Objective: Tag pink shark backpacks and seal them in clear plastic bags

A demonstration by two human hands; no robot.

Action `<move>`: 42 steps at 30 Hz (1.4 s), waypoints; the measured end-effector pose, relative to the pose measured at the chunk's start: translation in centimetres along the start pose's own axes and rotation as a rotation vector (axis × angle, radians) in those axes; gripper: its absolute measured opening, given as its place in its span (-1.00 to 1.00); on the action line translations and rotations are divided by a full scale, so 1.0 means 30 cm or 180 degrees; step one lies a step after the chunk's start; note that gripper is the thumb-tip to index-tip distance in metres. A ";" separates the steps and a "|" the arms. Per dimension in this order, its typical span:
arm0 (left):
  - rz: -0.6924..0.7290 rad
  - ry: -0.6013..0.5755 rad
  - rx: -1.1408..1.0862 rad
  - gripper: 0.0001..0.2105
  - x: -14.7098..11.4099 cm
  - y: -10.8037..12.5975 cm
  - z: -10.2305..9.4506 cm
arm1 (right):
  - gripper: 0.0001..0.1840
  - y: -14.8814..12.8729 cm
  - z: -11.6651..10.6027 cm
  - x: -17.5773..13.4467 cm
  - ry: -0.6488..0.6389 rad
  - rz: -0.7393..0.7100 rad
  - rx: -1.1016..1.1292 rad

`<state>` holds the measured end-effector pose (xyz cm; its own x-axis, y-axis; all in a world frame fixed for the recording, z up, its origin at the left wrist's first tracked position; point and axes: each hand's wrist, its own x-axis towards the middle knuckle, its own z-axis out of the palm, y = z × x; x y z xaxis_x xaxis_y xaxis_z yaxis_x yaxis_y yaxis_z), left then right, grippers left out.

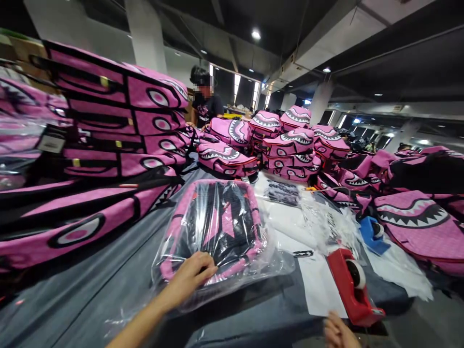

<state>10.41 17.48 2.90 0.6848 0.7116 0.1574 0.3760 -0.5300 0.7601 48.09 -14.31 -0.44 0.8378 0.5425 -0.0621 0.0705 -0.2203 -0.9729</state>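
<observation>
A pink and black backpack (224, 220) lies on the grey cloth-covered table inside a clear plastic bag (268, 263). My left hand (194, 273) rests on the near side of this bag, its fingers curled and closed on the plastic. At the bottom right edge, my right hand (340, 331) is partly cut off by the frame and blurred. Its fingers look bent, but whether they hold anything does not show. Just above it stands a red tape dispenser (348, 285) with a white roll.
Pink shark-mouth bags (119, 111) are stacked high on the left, with more bags (290, 145) piled at the back. A blue tape dispenser (373, 234), a black cutter-like tool (303, 253) and clear plastic packets (326, 217) lie on the right. A person (205, 101) stands behind.
</observation>
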 end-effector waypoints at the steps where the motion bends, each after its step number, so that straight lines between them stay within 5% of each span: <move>1: -0.0013 0.0009 -0.0015 -0.62 0.000 0.000 0.000 | -0.28 -0.027 0.089 -0.017 -0.0543 0.0172 0.0415; 4: -0.0063 0.0014 -0.0050 -0.61 -0.001 0.003 -0.002 | -0.32 -0.187 0.354 -0.057 -0.1940 0.0301 0.0945; 9: -0.0174 0.0028 -0.0108 -0.59 -0.013 0.017 -0.007 | -0.49 -0.561 0.697 0.015 -0.4013 -0.1354 -0.0562; 12: -0.0230 0.0049 -0.0136 -0.60 -0.020 0.026 -0.007 | -0.66 -0.678 0.874 0.090 -0.4614 -0.2339 -0.2228; 15: -0.0247 0.0024 -0.0140 -0.61 -0.022 0.030 -0.007 | -0.72 -0.699 0.995 0.138 -0.4557 -0.2778 -0.3540; 19: -0.0222 -0.0014 -0.0121 -0.61 -0.023 0.029 -0.009 | -0.52 -0.683 0.991 0.167 -0.3499 -0.2682 -0.3780; 22: -0.0175 -0.0012 -0.0093 -0.58 -0.021 0.024 -0.010 | -0.67 -0.653 0.918 0.144 -0.3052 -0.2672 -0.3454; 29: 0.0030 0.0040 0.0086 -0.62 -0.045 0.025 -0.012 | -0.60 -0.508 0.893 0.042 -0.3557 -0.3238 -0.3144; 35: 0.0566 0.0774 0.1379 -0.79 -0.206 -0.143 -0.072 | -0.58 -0.505 0.917 0.077 -0.3805 -0.3020 -0.3053; 39: 0.0265 0.0991 0.1431 -0.67 -0.263 -0.206 -0.137 | -0.57 -0.506 0.914 0.066 -0.3661 -0.3016 -0.2747; 42: 0.0024 0.0948 0.1273 -0.50 -0.242 -0.174 -0.148 | -0.68 -0.473 0.813 0.052 -0.3217 -0.3264 -0.1925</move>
<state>0.71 17.13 0.58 0.5023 0.7770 0.3795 0.6216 -0.6295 0.4662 35.19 9.45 7.84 -0.3833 0.9045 0.1870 0.7698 0.4247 -0.4764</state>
